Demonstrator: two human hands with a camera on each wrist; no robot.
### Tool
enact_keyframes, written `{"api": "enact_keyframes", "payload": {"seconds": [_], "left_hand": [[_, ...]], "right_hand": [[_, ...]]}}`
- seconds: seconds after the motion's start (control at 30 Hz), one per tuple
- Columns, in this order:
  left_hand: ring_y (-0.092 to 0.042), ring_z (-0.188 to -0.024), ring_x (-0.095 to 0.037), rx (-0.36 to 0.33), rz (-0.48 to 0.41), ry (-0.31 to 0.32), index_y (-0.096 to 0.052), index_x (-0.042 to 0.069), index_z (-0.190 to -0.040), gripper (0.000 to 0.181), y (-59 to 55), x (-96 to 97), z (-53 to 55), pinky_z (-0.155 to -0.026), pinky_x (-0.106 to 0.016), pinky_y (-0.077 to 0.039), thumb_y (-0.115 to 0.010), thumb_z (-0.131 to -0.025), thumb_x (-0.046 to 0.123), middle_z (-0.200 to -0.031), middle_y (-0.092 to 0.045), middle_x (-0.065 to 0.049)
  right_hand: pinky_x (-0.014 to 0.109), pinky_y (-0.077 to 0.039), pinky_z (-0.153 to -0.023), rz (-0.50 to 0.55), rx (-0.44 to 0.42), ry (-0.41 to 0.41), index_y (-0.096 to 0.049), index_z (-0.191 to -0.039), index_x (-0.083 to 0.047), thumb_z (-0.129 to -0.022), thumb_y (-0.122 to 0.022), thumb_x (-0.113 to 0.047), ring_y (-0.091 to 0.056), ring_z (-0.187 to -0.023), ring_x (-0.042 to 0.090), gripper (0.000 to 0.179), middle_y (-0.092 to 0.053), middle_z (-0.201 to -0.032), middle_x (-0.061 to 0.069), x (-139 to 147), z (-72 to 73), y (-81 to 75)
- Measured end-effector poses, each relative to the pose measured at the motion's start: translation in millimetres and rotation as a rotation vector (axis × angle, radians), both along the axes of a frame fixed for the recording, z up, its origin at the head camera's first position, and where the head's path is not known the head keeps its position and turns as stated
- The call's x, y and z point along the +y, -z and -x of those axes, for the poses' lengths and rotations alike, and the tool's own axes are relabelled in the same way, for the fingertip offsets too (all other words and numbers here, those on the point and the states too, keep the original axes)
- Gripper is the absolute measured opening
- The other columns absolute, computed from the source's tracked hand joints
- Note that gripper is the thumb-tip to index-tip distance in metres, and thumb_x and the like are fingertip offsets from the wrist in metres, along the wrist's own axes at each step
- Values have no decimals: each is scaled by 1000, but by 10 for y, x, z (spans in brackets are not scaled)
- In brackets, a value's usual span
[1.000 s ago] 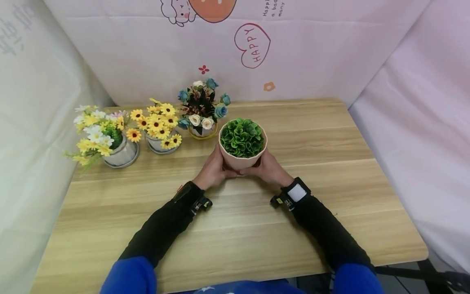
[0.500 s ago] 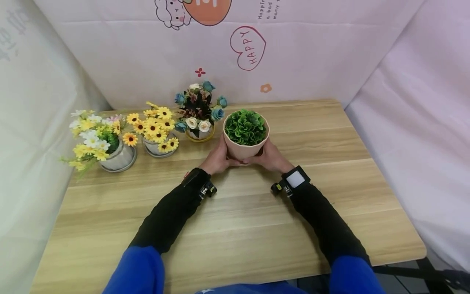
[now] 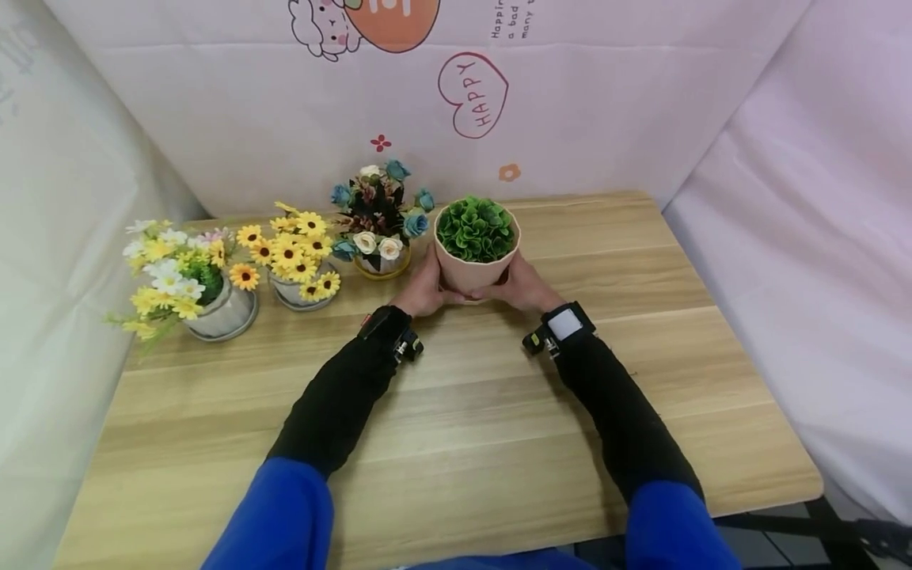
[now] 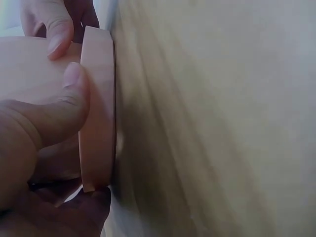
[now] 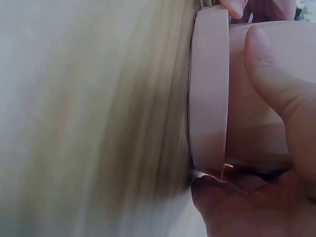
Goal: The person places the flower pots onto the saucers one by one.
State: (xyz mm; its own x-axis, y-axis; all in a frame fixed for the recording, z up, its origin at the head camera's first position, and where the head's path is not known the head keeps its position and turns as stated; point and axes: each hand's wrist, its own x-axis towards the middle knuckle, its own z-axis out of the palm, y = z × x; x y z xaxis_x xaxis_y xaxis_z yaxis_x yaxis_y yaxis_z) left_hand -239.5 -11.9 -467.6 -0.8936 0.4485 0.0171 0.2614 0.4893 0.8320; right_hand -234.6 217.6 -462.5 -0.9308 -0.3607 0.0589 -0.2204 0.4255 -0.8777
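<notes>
A pink flowerpot with a round green leafy plant stands upright toward the back of the table. My left hand grips its lower left side, and my right hand grips the lower right. Both thumbs lie across the front of the pot, low down. In the left wrist view the pot's saucer is right at the tabletop, with the left thumb by its rim. The right wrist view shows the right thumb against the pot wall and fingers curled below the saucer's edge.
Left of the pot, a row of potted flowers stands along the back: blue and white roses, yellow daisies and a white-yellow bouquet. A printed cloth hangs behind the wooden table.
Both hands have pushed the pink pot away from the body toward the table's back, level with the rose pot. The head view has shifted slightly.
</notes>
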Motion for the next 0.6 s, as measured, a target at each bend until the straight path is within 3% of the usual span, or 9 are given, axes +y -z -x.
{"api": "enact_keyframes", "payload": {"seconds": [0.3,0.6], "left_hand": [[-24,-163,-33,-9,7,8,3,9,-169,123,-44,54,215,-135,-42,-25,-87,-87,13,-177,-13,-17],[-20,-164,-32,-31,-3,20,7,10,-168,123,-12,47,373,-135,-43,-24,-86,-89,14,-178,-11,-18]], "right_hand": [[46,-27,-133,5,25,-21,-10,-169,-23,-84,-90,-7,-31,-159,25,118,-28,-173,6,42,177,-46],[50,-22,-134,42,-18,9,-10,-168,-16,-82,-88,1,-31,-158,32,117,-28,-172,13,-20,241,-135]]}}
